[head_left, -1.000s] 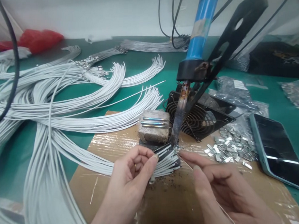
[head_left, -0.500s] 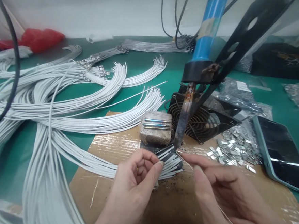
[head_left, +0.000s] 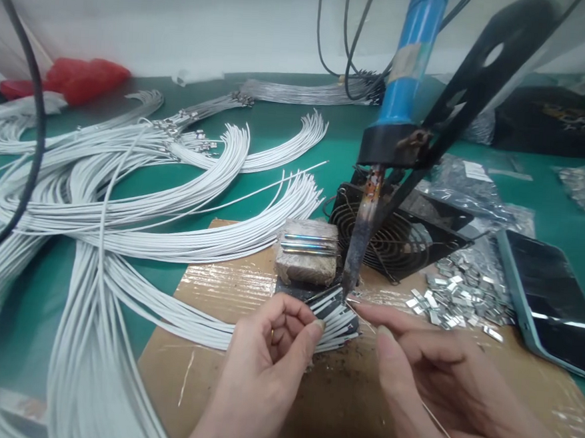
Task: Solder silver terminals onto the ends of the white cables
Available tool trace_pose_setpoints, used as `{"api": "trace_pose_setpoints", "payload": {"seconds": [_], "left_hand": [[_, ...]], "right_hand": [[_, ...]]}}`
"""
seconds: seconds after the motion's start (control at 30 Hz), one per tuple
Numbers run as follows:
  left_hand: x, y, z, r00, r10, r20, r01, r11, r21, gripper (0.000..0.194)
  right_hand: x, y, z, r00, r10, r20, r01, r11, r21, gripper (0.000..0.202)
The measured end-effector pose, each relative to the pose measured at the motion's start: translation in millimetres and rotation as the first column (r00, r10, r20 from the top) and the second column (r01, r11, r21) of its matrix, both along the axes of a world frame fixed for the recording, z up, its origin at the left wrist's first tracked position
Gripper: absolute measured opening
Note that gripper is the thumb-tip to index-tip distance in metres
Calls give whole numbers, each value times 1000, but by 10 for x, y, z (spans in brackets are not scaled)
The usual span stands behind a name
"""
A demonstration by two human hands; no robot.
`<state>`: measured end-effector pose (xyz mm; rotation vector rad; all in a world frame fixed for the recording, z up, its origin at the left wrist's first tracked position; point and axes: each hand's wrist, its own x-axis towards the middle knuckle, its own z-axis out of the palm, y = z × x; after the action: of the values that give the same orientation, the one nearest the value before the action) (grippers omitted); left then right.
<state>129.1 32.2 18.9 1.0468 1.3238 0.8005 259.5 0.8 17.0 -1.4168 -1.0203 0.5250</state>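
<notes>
On the cardboard's [head_left: 161,377] near side, the left hand [head_left: 269,364] pinches the white wires [head_left: 336,323], its fingers hiding which ones; their tips fan out by the soldering iron's [head_left: 373,178] lower end. The right hand [head_left: 445,363] grasps a thin strand [head_left: 443,428], its far end there too. Barely any shift over the last second; work seemingly holds at one spot. Contact too small to make out; right wrist cut off.

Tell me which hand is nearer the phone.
Right. The right hand is left of the phone, on its near side; the left hand is farther left, at the white wires' ends.
</notes>
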Motion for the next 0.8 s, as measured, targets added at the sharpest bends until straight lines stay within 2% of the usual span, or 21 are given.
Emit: {"api": "trace_pose_setpoints", "payload": {"seconds": [0.37, 0.57, 0.8], "left_hand": [[2, 12, -23, 1000, 5, 9, -5, 1000, 9, 23], [-6, 0, -53, 1000, 2, 10, -2, 1000, 18, 22], [-4, -4, -42, 1000, 10, -23, -9, 1000, 15, 22]], "right_hand": [[28, 14, -12, 1000, -7, 30, 6, 1000, 14, 18], [93, 21, -61, 994, 71, 80, -77, 994, 77, 15], [101, 25, -52, 992, 50, 117, -62, 992, 105, 16]]}}
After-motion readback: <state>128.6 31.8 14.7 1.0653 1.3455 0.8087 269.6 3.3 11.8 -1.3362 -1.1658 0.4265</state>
